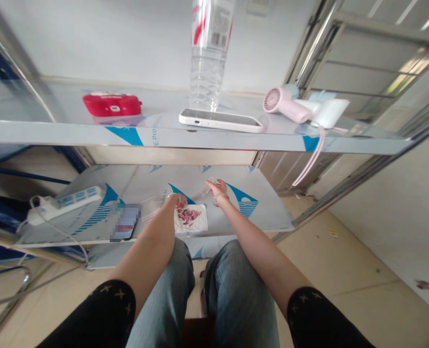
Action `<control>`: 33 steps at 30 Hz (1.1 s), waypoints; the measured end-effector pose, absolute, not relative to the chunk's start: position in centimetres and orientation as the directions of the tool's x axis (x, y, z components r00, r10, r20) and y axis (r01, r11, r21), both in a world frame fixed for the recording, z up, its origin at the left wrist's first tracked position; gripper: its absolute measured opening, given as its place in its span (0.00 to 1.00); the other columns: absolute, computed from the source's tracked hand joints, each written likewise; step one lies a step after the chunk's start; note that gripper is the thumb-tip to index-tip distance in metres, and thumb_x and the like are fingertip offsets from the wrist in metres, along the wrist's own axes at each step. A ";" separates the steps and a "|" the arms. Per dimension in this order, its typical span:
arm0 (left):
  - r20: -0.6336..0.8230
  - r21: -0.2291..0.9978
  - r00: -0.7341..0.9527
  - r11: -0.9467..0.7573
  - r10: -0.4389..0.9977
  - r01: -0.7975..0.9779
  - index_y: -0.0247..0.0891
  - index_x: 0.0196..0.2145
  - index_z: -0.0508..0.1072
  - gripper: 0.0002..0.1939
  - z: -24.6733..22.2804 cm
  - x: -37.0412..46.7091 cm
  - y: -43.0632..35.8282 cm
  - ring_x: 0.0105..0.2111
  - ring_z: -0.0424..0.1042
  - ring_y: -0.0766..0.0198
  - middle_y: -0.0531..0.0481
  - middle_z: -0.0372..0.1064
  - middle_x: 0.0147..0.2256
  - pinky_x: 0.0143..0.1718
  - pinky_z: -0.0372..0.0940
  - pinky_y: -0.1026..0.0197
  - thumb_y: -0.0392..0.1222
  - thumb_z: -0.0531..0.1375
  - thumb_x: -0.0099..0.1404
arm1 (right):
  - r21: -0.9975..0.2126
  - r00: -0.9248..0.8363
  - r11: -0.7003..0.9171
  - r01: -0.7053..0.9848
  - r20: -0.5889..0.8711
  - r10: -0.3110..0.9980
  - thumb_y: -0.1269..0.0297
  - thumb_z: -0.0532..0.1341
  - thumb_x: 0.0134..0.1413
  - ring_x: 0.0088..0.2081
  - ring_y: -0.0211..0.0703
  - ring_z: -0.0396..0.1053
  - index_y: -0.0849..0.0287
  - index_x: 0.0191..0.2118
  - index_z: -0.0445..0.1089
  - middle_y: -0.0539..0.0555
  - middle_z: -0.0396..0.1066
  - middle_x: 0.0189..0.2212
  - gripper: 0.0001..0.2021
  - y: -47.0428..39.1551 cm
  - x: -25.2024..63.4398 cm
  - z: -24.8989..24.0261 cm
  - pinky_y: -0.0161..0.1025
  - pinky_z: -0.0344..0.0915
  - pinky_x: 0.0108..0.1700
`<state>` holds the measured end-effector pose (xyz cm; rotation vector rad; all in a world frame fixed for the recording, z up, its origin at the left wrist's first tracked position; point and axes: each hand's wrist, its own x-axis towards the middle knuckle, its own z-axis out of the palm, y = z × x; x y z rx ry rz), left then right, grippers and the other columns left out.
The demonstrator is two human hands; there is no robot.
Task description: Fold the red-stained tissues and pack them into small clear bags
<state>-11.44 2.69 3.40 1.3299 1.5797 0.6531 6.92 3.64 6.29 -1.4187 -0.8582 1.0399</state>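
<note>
Lettering first: blue-printed film is covering both shelves. On the front edge of the upper shelf (214,141) "PE Pro" is showing, sideways; on the lower shelf (272,208) a similar "PE P…" is running beside the left hand (180,200). The bottle (207,63) is bearing a red-marked label with a barcode; its small print is staying unreadable to me. The screen of the dark phone (129,220) is showing only blurred blocks.

Beads (188,216), red and pink, are lying heaped on a white sheet (201,224) on the lower shelf, between the forearms. Left fingers are bending down at the heap's far edge; cannot tell whether they are pinching a bead. The right hand (217,188) is hovering right of the sheet, fingers parted; cannot tell whether it is gripping anything.

Surroundings: a power strip (69,203) is lying at left. Above, the upper shelf is holding a red case (112,105), a white-edged phone (219,121) and a pink fan (288,106), its strap (312,159) dangling over the edge. Knees are crowding the near edge.
</note>
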 end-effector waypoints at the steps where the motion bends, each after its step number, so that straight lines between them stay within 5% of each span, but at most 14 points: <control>1: -0.399 0.807 0.026 0.337 0.917 0.484 0.37 0.14 0.64 0.13 3.5 -11.6 3.0 0.22 0.69 0.53 0.46 0.63 0.14 0.30 0.63 0.54 0.42 0.62 0.49 | -0.993 0.346 -0.110 -0.049 -0.121 0.931 0.63 0.68 0.35 0.30 0.37 0.67 0.61 0.52 0.59 0.49 0.69 0.33 0.34 3.5 6.8 6.4 0.32 0.61 0.31; 4: -0.625 0.646 0.010 0.509 0.781 0.569 0.35 0.15 0.67 0.10 4.0 -11.8 3.6 0.21 0.67 0.56 0.45 0.64 0.15 0.28 0.62 0.56 0.40 0.60 0.50 | -0.994 0.337 -0.103 -0.032 -0.108 0.935 0.62 0.69 0.33 0.30 0.37 0.67 0.61 0.50 0.59 0.50 0.68 0.33 0.34 3.2 6.6 6.7 0.32 0.61 0.32; 8: -0.641 0.652 -0.018 0.556 0.767 0.515 0.35 0.17 0.69 0.09 4.4 -11.7 3.6 0.19 0.66 0.60 0.45 0.66 0.16 0.26 0.62 0.60 0.38 0.59 0.52 | -0.993 0.326 -0.110 -0.036 -0.116 0.938 0.62 0.69 0.32 0.29 0.36 0.66 0.60 0.49 0.59 0.48 0.67 0.32 0.33 2.9 6.4 7.0 0.33 0.62 0.32; 16: -0.538 0.713 -0.128 0.531 0.833 0.457 0.33 0.18 0.67 0.12 5.2 -11.2 3.8 0.20 0.65 0.64 0.49 0.63 0.15 0.28 0.61 0.64 0.37 0.57 0.58 | -0.991 0.273 -0.131 -0.006 -0.127 0.953 0.65 0.69 0.32 0.25 0.34 0.64 0.60 0.49 0.60 0.45 0.66 0.27 0.33 2.6 6.3 7.4 0.32 0.61 0.29; 24: -0.337 0.868 0.140 0.249 0.931 0.429 0.34 0.30 0.73 0.15 10.2 -8.5 3.2 0.28 0.68 0.63 0.48 0.72 0.27 0.28 0.61 0.64 0.51 0.59 0.59 | -0.985 0.119 -0.168 0.039 -0.162 0.979 0.73 0.69 0.30 0.22 0.35 0.64 0.58 0.43 0.65 0.45 0.68 0.21 0.27 2.1 4.7 7.4 0.32 0.61 0.24; 29: -0.074 0.794 0.131 -0.021 0.989 0.607 0.33 0.25 0.75 0.09 11.0 -9.0 2.3 0.24 0.67 0.66 0.51 0.70 0.21 0.26 0.61 0.66 0.43 0.63 0.54 | -0.987 0.082 -0.159 0.003 -0.158 0.984 0.69 0.71 0.31 0.25 0.38 0.66 0.61 0.39 0.68 0.48 0.69 0.21 0.23 1.8 3.7 8.3 0.32 0.61 0.24; 33: -0.010 0.752 0.019 -0.005 1.000 0.659 0.33 0.24 0.76 0.03 10.5 -11.3 2.2 0.26 0.70 0.64 0.50 0.71 0.20 0.28 0.64 0.67 0.36 0.63 0.52 | -0.975 -0.040 -0.189 0.121 -0.195 0.980 0.67 0.72 0.29 0.22 0.36 0.64 0.61 0.33 0.71 0.49 0.69 0.19 0.19 1.1 4.0 9.1 0.29 0.56 0.21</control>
